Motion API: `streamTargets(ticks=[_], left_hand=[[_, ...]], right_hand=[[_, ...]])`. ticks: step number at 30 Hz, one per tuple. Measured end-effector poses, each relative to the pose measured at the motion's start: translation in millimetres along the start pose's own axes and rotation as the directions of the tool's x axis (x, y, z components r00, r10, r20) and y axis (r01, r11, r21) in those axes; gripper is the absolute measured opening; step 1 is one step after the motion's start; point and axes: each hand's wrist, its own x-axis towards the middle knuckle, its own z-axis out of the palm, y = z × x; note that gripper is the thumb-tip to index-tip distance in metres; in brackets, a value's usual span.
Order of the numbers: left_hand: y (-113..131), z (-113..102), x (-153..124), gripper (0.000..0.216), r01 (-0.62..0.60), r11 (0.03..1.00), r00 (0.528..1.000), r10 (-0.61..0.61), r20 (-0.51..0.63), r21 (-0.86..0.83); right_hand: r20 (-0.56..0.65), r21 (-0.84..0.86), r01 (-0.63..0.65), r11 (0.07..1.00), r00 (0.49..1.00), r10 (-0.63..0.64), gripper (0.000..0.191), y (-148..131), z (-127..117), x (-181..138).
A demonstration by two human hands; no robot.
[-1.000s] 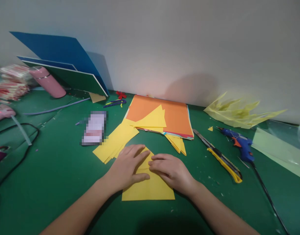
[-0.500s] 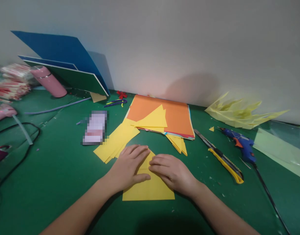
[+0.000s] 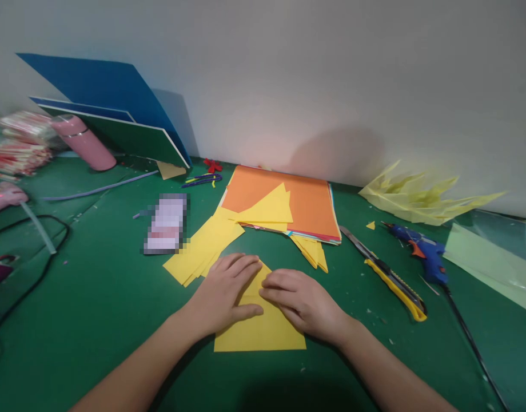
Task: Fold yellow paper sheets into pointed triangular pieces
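Note:
A yellow sheet of paper (image 3: 259,337) lies on the table in front of me, its upper part folded to a point between my hands. My left hand (image 3: 224,294) rests flat on its left side, fingers stretched out and thumb apart across the middle. From the right, my right hand (image 3: 303,300) lies on the sheet with fingers slightly bent, fingertips near the centre. The palms hide both side edges. Just beyond my left hand are several yellow paper strips (image 3: 207,243). Folded yellow pieces (image 3: 310,252) lie past my right hand.
Orange paper (image 3: 263,191) tops a stack at the back, with yellow triangles (image 3: 274,209) on it. To the right lie a box cutter (image 3: 391,283) and a blue glue gun (image 3: 426,252). A blurred-out phone (image 3: 165,223) and a pink flask (image 3: 85,143) are left.
Almost nothing differs. My right hand's fingertips have shifted very slightly left on the yellow sheet, and the whole view has moved a little.

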Motion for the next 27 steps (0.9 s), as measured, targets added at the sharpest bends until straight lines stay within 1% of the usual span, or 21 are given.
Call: streamTargets(ticks=[7, 12, 27], left_hand=[[0.2, -1.0, -0.1, 0.066, 0.017, 1.000, 1.000, -0.017, 0.023, 0.006], [0.2, -1.1, 0.3, 0.067, 0.006, 1.000, 1.000, -0.006, 0.012, 0.002], [1.0, -1.1, 0.9, 0.066, 0.013, 1.000, 1.000, -0.013, 0.008, 0.007]], right_hand=[[0.006, -0.069, 0.030, 0.997, 1.000, -0.030, 0.030, 1.0, 0.2, -1.8], [0.006, -0.102, 0.029, 0.994, 1.000, -0.028, 0.031, 2.3, 1.7, -4.6], [0.060, -0.124, 0.004, 0.992, 0.998, 0.004, 0.031, 2.1, 2.5, -7.8]])
